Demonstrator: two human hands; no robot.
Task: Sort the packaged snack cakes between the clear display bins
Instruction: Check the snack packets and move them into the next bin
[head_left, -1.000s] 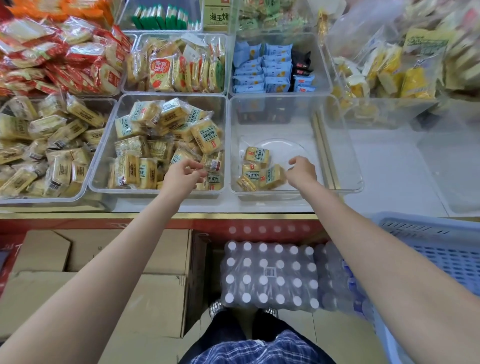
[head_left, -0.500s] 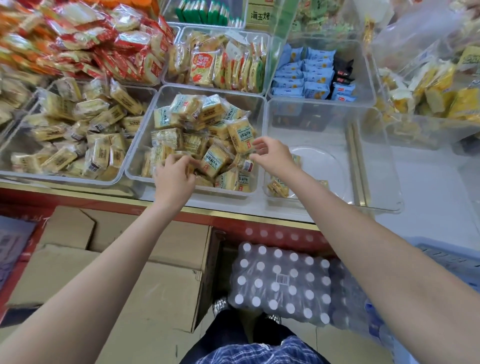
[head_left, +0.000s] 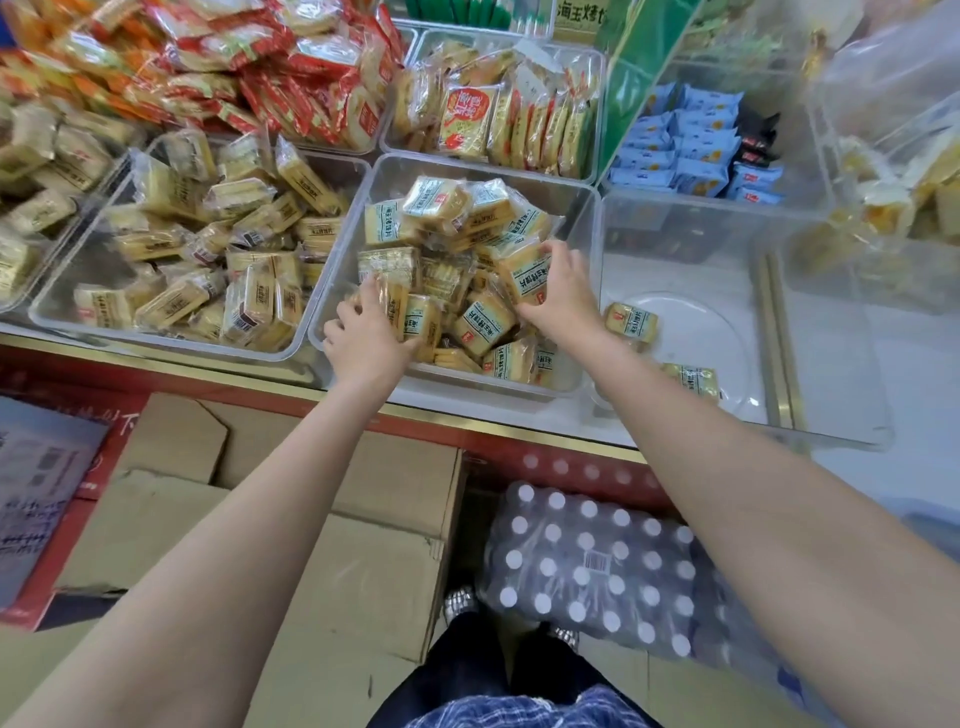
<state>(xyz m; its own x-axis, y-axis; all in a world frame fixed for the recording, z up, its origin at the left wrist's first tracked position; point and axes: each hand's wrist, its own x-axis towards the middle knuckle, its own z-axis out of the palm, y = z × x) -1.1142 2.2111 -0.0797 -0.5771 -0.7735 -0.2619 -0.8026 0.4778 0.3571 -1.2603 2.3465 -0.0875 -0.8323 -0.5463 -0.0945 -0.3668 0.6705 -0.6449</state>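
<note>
Grip: our left hand (head_left: 370, 340) curls round a snack cake; our right hand (head_left: 562, 296) clutches another.
Snack cakes (head_left: 470, 244): heaped in the middle bin (head_left: 332, 291).
Near-empty bin (head_left: 831, 415): at three o'clock, holding a few packs (head_left: 631, 321).

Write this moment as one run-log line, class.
left hand: grips cakes in middle bin | right hand: grips teal-label cake, same bin | right bin: few cakes
</note>
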